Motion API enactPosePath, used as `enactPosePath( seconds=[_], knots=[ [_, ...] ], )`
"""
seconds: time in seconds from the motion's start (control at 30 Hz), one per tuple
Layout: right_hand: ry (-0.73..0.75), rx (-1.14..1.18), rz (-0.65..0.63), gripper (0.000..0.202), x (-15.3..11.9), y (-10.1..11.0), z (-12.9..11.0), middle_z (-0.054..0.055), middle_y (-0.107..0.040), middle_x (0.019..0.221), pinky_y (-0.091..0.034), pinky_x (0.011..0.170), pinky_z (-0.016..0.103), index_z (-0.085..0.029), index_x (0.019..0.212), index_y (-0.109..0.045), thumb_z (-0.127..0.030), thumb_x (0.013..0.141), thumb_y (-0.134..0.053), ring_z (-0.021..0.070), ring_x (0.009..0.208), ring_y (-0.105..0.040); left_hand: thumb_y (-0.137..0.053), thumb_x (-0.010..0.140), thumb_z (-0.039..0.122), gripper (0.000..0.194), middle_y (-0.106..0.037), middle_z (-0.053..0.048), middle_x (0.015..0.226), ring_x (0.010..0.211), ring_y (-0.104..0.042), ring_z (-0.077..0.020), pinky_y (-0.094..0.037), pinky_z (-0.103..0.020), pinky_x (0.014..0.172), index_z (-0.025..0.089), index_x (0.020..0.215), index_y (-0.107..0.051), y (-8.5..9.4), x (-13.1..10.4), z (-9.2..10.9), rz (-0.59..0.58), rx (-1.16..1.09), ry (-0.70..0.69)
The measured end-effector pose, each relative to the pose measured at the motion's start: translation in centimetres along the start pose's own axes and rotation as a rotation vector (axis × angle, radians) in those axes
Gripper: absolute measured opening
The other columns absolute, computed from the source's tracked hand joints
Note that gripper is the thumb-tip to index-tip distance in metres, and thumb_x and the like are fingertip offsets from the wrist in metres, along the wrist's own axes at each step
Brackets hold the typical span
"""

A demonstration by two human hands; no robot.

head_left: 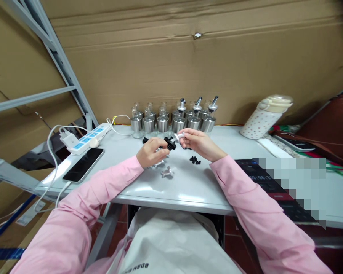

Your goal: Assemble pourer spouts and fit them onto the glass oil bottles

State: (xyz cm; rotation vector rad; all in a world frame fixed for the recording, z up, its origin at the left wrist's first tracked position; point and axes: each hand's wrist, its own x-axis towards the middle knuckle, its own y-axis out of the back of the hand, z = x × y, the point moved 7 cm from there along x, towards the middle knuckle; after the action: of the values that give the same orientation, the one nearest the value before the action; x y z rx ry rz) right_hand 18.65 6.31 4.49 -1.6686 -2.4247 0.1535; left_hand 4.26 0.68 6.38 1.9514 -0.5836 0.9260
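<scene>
Fingers of L hand (152,153) are closed on a black ribbed round stopper (170,145); R hand (198,144) pinches a whitish plastic fitting (178,137) by its narrow end, prob. b/c that leaves the wide end clear to meet the stopper. Both pcs are over the pale grey table (211,190), in front of two rows of glass bottles w/ silver metal sleeves (162,124). Three bottles at R end carry black-and-silver pourers (197,105). Small black plastic bits (194,160) lie near R hand, loose clear-whitish fittings (167,172) nearer L, prob. for easy reach.
</scene>
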Motion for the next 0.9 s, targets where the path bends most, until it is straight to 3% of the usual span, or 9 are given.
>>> enactPosePath(
  seconds=[0.27, 0.9],
  knots=[
    [-0.021, 0.021, -0.059, 0.017, -0.18, -0.45, -0.01, -0.001, -0.057, 0.061, -0.037, 0.057, 0.025, -0.015, 0.082, -0.059, -0.028, 0.072, -0.063, 0.0081, 0.053, -0.05, -0.042, 0.086, 0.017, 0.008, -0.053, -0.004, 0.083, 0.08, -0.051, -0.0138, -0.046, -0.027, 0.072, 0.019, 0.083, -0.049, 0.16, 0.11, 0.35, 0.039, -0.043, -0.034],
    [-0.026, -0.017, -0.141, 0.017, -0.32, -0.88, 0.24, 0.0, -0.059, 0.059, -0.04, 0.058, 0.025, -0.014, 0.084, -0.06, -0.028, 0.075, -0.062, 0.0086, 0.053, -0.051, -0.049, 0.083, 0.016, 0.01, -0.058, -0.004, 0.084, 0.083, -0.057, -0.0141, -0.046, -0.029, 0.076, 0.019, 0.092, -0.048, -0.35, 0.14, 0.07, 0.013, 0.015, -0.04]
  ],
)
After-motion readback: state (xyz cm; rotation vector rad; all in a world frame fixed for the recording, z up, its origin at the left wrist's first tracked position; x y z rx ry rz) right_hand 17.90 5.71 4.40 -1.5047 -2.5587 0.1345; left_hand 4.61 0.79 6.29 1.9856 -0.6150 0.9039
